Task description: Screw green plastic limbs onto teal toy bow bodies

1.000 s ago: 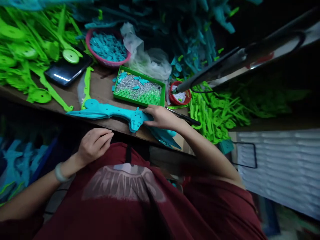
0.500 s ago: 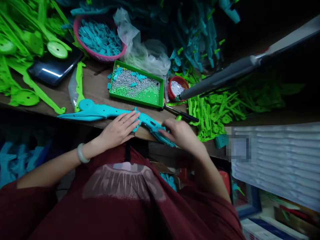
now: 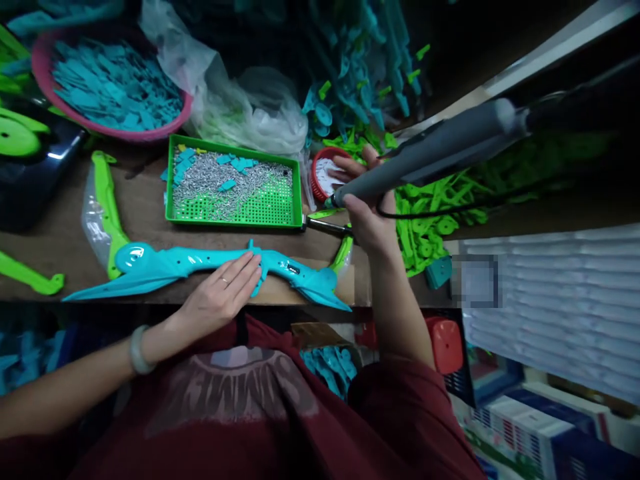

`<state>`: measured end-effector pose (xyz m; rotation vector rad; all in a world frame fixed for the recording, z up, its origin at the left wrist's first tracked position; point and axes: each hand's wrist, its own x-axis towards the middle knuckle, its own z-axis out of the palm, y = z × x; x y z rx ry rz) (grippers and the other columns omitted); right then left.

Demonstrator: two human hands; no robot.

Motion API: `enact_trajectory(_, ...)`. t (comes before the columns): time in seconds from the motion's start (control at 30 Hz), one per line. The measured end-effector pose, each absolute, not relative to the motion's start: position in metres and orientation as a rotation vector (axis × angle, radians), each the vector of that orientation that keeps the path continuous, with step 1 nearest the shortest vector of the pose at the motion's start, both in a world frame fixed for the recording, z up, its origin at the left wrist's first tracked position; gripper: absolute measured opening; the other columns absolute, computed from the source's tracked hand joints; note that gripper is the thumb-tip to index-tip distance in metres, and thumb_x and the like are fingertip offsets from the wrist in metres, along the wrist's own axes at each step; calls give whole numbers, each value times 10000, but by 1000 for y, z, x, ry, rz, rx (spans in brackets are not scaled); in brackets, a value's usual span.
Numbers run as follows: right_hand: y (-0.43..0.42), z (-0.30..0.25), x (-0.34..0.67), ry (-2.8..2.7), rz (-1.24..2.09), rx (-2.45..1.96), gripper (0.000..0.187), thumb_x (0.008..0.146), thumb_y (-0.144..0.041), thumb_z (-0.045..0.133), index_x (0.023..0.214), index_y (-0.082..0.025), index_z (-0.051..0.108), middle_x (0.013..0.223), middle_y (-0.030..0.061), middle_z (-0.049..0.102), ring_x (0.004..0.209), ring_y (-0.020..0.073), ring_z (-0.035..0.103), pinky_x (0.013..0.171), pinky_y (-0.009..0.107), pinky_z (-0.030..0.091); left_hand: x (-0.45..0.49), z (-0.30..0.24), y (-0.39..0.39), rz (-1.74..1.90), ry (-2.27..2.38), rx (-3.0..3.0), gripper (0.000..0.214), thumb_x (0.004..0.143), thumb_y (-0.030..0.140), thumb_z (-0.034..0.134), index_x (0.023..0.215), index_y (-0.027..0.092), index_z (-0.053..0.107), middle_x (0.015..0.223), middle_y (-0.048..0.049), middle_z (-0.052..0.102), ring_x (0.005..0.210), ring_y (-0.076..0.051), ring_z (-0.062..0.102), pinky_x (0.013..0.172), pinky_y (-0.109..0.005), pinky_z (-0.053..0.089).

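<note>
A long blue plastic toy bow point(image 3: 173, 260) lies along the table's front edge, with a green limb point(image 3: 106, 213) at its left end and another green limb point(image 3: 343, 257) at its right end. My left hand point(image 3: 223, 288) rests flat on the bow's middle, fingers stretched out. A grey electric screwdriver point(image 3: 435, 155) hangs slanting at the right, its tip pointing down and left. Around its lower body is my right hand point(image 3: 374, 223), thumb on the near side and spread fingers partly hidden behind it. Those fingers are not closed on the tool.
Behind the bow stands a green tray point(image 3: 233, 223) of small screws and blue pieces. A red basket point(image 3: 316, 180) holds white pieces; a pink basin point(image 3: 113, 135) holds blue pieces. Green parts point(image 3: 425, 233) pile up at the right. A plastic bag point(image 3: 270, 110) lies behind the tray.
My right hand has left the bow's right end and moved up to the screwdriver. My left hand stays flat on the bow. The view has shifted, and the green right limb now shows.
</note>
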<state>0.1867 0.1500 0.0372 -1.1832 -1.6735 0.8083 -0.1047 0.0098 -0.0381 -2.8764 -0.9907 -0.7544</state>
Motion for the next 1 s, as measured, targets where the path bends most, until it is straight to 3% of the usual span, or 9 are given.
enact_trajectory(0.13,174,57,144,-1672,904,-1001,519,723,-512,735,1167,-312,555,1002,14,690,927,233,705,828,409,589,-103,-39,9,-776,-991,-2869,384,965,107,457,1322,-3,544,1372,-233,574,1335,-343,500,1049,-458,489)
enact_trajectory(0.27,191,59,102,-1594,942,-802,461,768,-428,715,1157,-345,481,772,-60,620,645,170,652,683,370,585,-101,-33,6,-727,-1000,-2806,382,966,101,440,1313,-8,557,1352,-203,601,1282,-303,556,1067,-412,458)
enact_trajectory(0.37,197,43,82,-1531,960,-794,373,816,-383,672,1115,-346,451,649,-95,525,515,145,564,558,320,516,-107,-15,3,-739,-1164,-2874,396,992,246,475,1300,19,578,1383,-186,583,1312,-298,526,1096,-415,416)
enact_trajectory(0.5,202,28,77,-1442,856,-794,318,826,-323,653,1100,-331,492,609,-95,501,488,141,523,527,302,470,-114,22,28,-788,-1249,-2957,446,1004,361,462,1301,54,587,1402,-153,577,1332,-284,504,1118,-415,375)
enact_trajectory(0.7,211,20,71,-1367,781,-788,285,831,-352,573,1089,-327,456,575,-105,408,421,111,440,456,250,415,-90,7,139,-421,-890,-3088,583,989,537,421,1291,73,604,1366,-142,609,1326,-276,511,1095,-429,400)
enact_trajectory(0.87,213,1,71,-1349,811,-775,299,827,-342,566,1090,-310,428,574,-113,428,411,97,443,437,240,419,-89,6,147,-104,-945,-2845,521,970,454,485,1179,16,673,1330,-220,613,1332,-364,489,1130,-510,345)
enact_trajectory(1.0,214,-14,73,-1359,865,-842,352,816,-399,578,1098,-311,386,581,-112,415,409,98,424,433,249,407,-103,28,85,-369,-879,-2917,396,922,339,540,1181,74,680,1290,-169,650,1234,-349,573,1071,-496,425)
